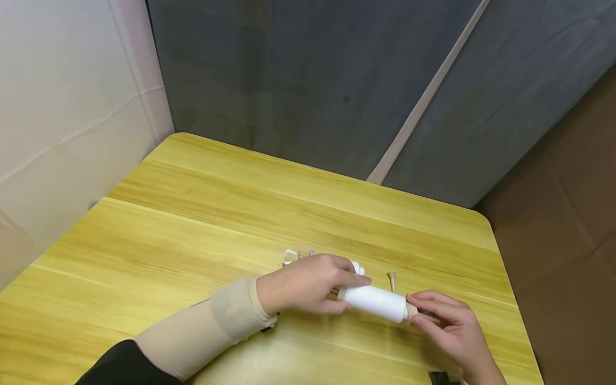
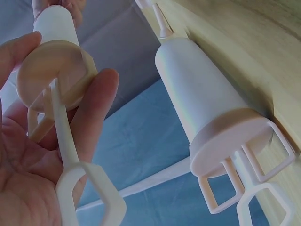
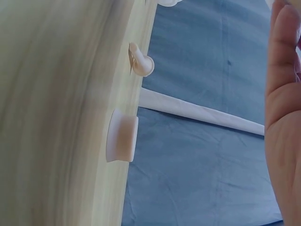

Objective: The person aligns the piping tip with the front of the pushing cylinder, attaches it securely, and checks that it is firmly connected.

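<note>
A toy syringe with a white barrel [image 1: 377,303] is held between both hands above the table. My left hand [image 1: 315,283] grips its beige collar [image 2: 49,70], thumb on one side and fingers on the other. The white plunger [image 2: 66,127] with its loop handle sticks out past the palm in the left wrist view. At the other end, my right hand [image 1: 447,321] pinches the beige nozzle [image 1: 411,311]; the right wrist view shows only part of this hand, not the grip. A second, similar syringe [image 2: 197,84] lies on the table behind the left hand, partly hidden in the head view.
A slim beige nozzle piece with a flared end [image 1: 392,280] lies on the wooden table [image 1: 192,224] beyond the barrel. The right wrist view also shows a wider beige spool-shaped piece [image 3: 123,136] near the table edge. Grey cloth [image 1: 298,80] hangs behind the table.
</note>
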Demonstrator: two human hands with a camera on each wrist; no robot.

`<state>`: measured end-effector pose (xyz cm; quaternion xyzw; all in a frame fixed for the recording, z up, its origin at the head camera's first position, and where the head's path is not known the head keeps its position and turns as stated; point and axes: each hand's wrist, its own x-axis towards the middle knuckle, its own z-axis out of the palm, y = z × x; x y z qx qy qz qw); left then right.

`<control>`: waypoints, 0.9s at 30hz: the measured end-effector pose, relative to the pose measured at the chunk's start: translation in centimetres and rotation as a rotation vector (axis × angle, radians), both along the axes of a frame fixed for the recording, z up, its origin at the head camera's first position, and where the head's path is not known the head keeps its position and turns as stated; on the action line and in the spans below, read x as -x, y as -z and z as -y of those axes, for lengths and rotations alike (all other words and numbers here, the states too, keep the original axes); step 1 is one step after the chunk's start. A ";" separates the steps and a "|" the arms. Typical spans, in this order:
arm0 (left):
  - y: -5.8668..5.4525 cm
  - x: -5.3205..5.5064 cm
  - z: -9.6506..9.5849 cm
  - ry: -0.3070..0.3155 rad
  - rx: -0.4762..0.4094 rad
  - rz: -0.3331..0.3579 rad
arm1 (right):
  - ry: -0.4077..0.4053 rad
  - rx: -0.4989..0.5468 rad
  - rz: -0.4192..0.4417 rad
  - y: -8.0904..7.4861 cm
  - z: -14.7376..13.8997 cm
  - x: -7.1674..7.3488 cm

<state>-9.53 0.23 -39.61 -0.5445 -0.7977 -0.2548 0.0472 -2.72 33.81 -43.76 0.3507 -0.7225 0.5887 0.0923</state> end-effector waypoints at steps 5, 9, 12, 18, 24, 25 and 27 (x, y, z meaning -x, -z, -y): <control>-0.2 -0.2 -0.1 -0.002 0.012 -0.005 | -0.010 -0.016 0.049 -0.1 -0.1 -0.1; -0.1 -0.3 -0.2 -0.002 0.008 -0.042 | 0.055 -0.073 0.103 -0.7 0.2 -0.4; -0.1 -0.4 -0.2 0.001 0.006 -0.062 | 0.073 -0.060 0.096 -0.7 0.3 -0.4; -0.1 -0.5 -0.4 0.015 0.021 -0.039 | 0.025 0.065 0.050 0.0 0.3 0.1; 0.0 -0.5 -0.4 -0.001 0.021 -0.020 | -0.029 0.108 0.032 0.3 0.3 0.2; 0.0 -0.4 -0.4 -0.004 0.020 -0.019 | -0.033 0.104 0.028 0.3 0.3 0.1; -0.1 -0.4 -0.3 -0.008 0.019 -0.018 | -0.039 0.092 0.023 0.1 0.2 0.0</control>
